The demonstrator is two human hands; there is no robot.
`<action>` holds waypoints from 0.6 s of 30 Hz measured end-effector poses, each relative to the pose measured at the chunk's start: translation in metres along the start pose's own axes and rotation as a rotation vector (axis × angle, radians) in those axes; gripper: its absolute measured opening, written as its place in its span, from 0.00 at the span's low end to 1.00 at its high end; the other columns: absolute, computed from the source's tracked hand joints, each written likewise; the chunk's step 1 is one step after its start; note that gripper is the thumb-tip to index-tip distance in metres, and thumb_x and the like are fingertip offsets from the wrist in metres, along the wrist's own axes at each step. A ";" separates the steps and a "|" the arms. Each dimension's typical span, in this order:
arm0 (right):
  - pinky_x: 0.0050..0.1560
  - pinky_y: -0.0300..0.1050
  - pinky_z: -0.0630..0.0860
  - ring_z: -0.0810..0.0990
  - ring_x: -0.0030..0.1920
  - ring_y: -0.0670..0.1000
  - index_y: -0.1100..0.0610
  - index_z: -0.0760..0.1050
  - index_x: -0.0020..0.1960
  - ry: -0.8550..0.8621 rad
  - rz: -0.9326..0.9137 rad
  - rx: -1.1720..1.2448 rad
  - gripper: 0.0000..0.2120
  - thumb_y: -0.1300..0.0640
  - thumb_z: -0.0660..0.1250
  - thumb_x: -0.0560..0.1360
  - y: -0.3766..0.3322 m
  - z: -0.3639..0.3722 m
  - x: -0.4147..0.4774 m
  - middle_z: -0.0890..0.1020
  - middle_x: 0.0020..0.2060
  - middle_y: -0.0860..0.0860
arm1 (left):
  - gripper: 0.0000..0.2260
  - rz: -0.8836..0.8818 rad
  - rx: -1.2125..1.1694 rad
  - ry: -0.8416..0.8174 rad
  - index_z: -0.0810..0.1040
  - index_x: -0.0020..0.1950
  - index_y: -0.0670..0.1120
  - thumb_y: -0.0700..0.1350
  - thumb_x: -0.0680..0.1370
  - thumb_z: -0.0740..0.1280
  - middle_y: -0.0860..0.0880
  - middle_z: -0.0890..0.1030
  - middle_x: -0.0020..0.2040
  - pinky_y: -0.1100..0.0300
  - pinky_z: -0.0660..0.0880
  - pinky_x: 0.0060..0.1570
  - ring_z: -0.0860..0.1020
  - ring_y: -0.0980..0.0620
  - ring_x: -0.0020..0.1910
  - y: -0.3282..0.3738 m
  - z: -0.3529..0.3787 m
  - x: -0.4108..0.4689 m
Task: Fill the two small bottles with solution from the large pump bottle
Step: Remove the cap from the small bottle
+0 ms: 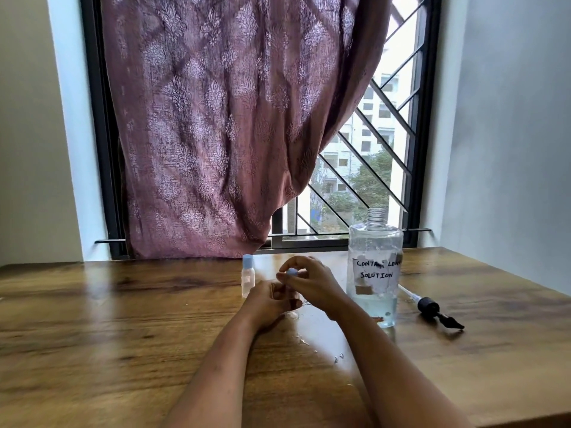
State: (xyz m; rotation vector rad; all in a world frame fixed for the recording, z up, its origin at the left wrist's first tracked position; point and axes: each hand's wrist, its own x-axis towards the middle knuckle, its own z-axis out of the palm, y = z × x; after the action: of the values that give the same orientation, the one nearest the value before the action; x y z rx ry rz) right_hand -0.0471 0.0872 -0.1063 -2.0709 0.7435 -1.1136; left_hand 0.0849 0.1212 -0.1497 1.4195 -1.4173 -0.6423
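My left hand [272, 299] wraps around a small clear bottle, mostly hidden by the fingers, standing on the wooden table [123, 319]. My right hand [309, 279] pinches its light blue cap [291, 272] from above. A second small bottle [247, 274] with a blue cap stands upright just left of my hands. The large clear bottle [374, 267], labelled "contact lens solution", stands to the right with its neck uncovered and a little liquid at the bottom. Its black pump head with tube [432, 308] lies on the table further right.
Small drops of spilled liquid [304, 339] lie on the table in front of my hands. A mauve patterned curtain [222, 134] hangs over a barred window behind the table. A white wall stands close on the right.
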 end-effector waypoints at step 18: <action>0.37 0.33 0.71 0.76 0.40 0.48 0.56 0.78 0.50 0.058 0.020 0.006 0.13 0.56 0.75 0.68 0.008 0.001 0.004 0.76 0.40 0.49 | 0.18 0.013 0.003 0.001 0.81 0.46 0.44 0.51 0.61 0.76 0.43 0.85 0.46 0.46 0.77 0.57 0.82 0.46 0.51 0.000 0.000 -0.001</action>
State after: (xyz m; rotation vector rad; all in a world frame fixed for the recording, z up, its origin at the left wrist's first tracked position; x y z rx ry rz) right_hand -0.0455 0.0796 -0.1105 -2.0292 0.7868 -1.1674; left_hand 0.0850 0.1220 -0.1496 1.4113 -1.4267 -0.6315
